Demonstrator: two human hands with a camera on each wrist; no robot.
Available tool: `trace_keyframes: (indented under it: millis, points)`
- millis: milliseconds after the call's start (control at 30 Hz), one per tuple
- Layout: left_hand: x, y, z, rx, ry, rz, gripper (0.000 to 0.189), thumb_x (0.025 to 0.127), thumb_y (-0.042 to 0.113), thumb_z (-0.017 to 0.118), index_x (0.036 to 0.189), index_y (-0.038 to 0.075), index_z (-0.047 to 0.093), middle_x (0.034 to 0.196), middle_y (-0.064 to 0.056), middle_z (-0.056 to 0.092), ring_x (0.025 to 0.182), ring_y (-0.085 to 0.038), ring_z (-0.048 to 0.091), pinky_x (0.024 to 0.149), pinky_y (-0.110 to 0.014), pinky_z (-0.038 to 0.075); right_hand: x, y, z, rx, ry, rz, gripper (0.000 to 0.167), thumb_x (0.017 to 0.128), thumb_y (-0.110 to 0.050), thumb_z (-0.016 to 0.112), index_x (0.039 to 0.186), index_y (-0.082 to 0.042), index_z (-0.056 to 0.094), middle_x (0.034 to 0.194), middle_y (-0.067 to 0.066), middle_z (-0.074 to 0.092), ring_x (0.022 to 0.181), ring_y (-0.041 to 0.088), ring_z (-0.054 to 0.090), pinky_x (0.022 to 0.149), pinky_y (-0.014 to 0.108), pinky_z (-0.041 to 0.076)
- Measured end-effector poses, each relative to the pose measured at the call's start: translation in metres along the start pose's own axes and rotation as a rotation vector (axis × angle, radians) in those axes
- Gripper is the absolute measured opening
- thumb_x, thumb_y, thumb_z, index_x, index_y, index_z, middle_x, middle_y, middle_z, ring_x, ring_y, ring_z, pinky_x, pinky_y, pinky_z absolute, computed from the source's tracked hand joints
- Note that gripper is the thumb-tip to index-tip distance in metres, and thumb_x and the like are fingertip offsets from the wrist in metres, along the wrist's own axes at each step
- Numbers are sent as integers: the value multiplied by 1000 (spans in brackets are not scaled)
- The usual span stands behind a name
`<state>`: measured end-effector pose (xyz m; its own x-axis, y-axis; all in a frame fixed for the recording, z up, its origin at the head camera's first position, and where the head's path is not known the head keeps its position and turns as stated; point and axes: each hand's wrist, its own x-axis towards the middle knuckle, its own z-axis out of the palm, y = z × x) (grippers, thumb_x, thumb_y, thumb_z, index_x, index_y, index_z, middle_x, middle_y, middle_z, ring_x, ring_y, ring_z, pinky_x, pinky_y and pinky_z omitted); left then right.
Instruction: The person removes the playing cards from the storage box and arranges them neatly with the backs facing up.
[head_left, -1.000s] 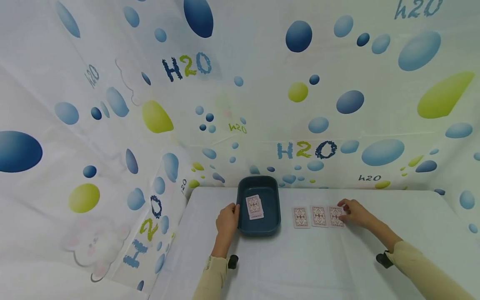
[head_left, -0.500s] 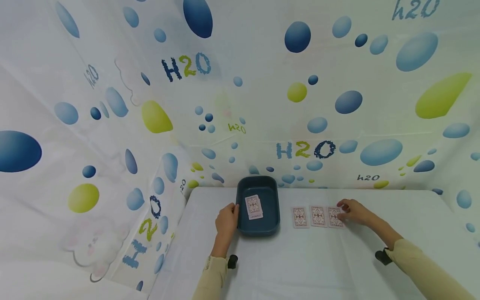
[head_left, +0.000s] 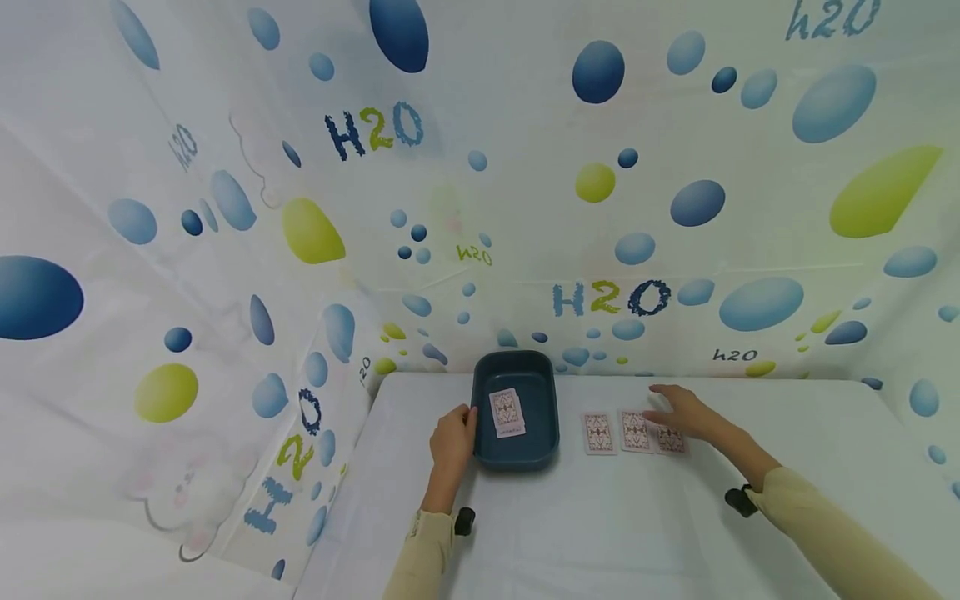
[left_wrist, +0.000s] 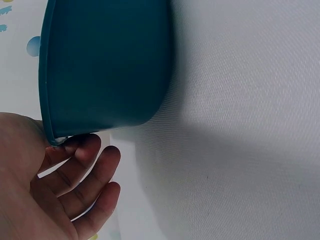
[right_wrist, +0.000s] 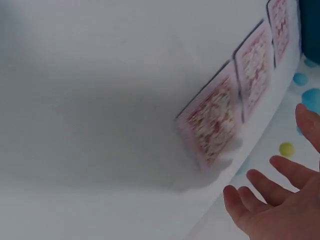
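Observation:
My left hand (head_left: 452, 439) grips the left rim of a dark blue-green plastic tray (head_left: 538, 437). In the left wrist view its fingers curl beneath the lip, against the outer wall of the tray (left_wrist: 105, 65); the thumb is hidden. A small stack of playing cards (head_left: 506, 408), patterned backs up, lies inside the tray. To the right, three face-down cards form a row: a left card (head_left: 598, 433), a middle card (head_left: 634, 433) and a right card (head_left: 671, 442). Over the right card is my right hand (head_left: 686, 414), fingers spread and holding nothing, partly hiding it; the right wrist view shows it raised above the table.
A white cloth covers the table (head_left: 600, 533). Behind it rises a white curtain (head_left: 517, 208) printed with blue and green drops and H2O lettering. Dark wrist cameras sit on both wrists, below beige sleeves (head_left: 832, 533).
My right hand has left the right card, its fingers opening, and shifted left and slightly up toward the middle card. The left hand and the tray stay in place.

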<state>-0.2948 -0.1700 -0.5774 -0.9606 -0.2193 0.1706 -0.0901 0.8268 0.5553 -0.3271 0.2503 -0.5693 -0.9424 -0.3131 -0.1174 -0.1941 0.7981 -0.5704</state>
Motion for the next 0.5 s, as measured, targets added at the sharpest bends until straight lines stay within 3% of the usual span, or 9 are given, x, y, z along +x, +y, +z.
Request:
trace_keyframes:
  millis: [300,500]
  points:
    - [0,-2,-1,-2,-8,-10,35,103,30,55,73,11,55,62,-2,49,53,-16,45,49,-30,31,23,-46,19,-75,52,-189,74,92,-28,72,148,6,38,150,32,39,140,53,33,112,64,30]
    - [0,1,0,-13,-6,-14,36,104,30,55,73,11,55,62,-2,49,53,-16,45,49,-30,31,36,-78,28,-82,42,-217,73,94,-31,71,151,-1,36,154,27,38,143,47,33,113,62,31]
